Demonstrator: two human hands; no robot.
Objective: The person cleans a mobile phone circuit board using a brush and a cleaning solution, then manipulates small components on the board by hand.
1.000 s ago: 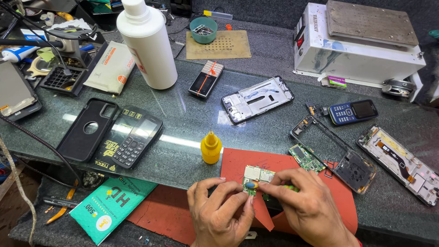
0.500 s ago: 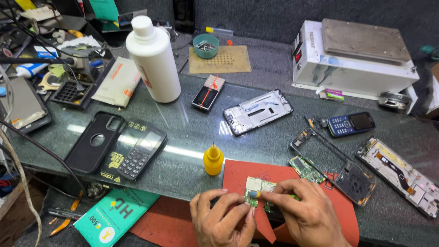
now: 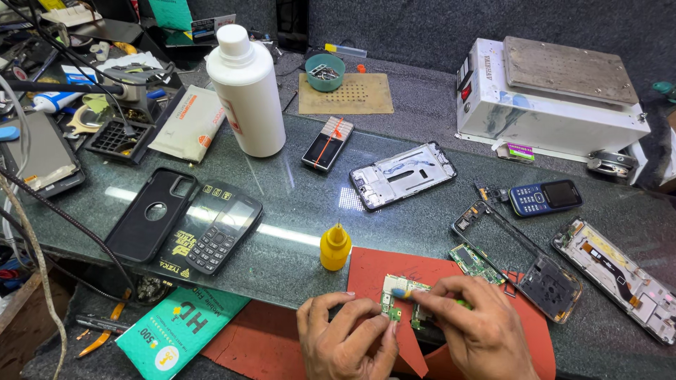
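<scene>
My left hand pinches a small green circuit board by its near edge, holding it over the red mat. My right hand grips a thin green-handled tool whose yellow-and-blue tip touches the top of the board. Both hands sit at the near edge of the dark glass-topped bench. A small yellow dropper bottle stands just left of the mat.
A tall white bottle stands at the back left. A black phone case and a keypad phone lie left. A phone frame, opened phone parts, a blue keypad phone and a white heating box lie right.
The view has shifted a little, so the bench sits differently in frame. My hands stay on the circuit board, with the tool tip still at its top.
</scene>
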